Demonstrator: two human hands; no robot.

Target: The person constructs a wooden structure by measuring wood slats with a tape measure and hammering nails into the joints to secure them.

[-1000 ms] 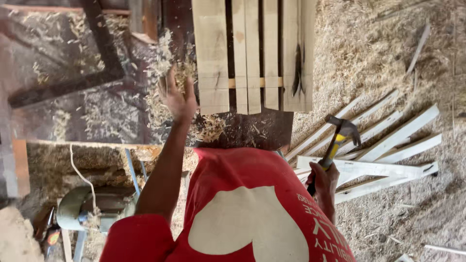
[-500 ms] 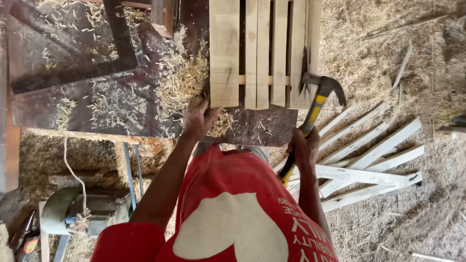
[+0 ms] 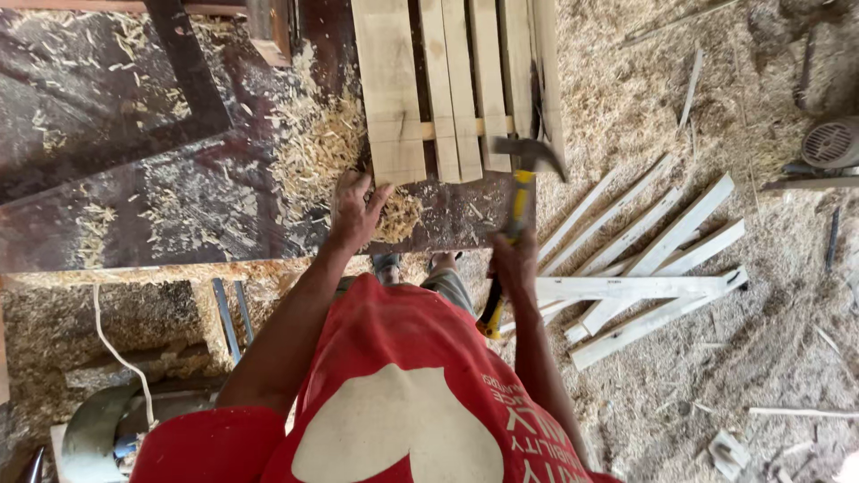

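Observation:
I look down over my red shirt at a dark workbench point(image 3: 134, 179) strewn with wood shavings. A frame of pale wooden slats point(image 3: 447, 89) lies on it, joined by a thin cross strip. My left hand point(image 3: 356, 210) rests flat on the bench at the near end of the widest slat, fingers spread. My right hand point(image 3: 512, 261) grips the yellow and black handle of a claw hammer point(image 3: 523, 170); its steel head hangs just above the near ends of the right-hand slats.
Loose white slats point(image 3: 644, 259) lie fanned on the sawdust floor at the right. A grey motor point(image 3: 828, 148) sits at the far right edge. A white cord point(image 3: 112, 344) and metal parts lie below the bench's front edge at the left.
My left hand dropped from the air onto the bench by the slats. My right hand carried the hammer from over the floor slats up and left to the frame's near edge.

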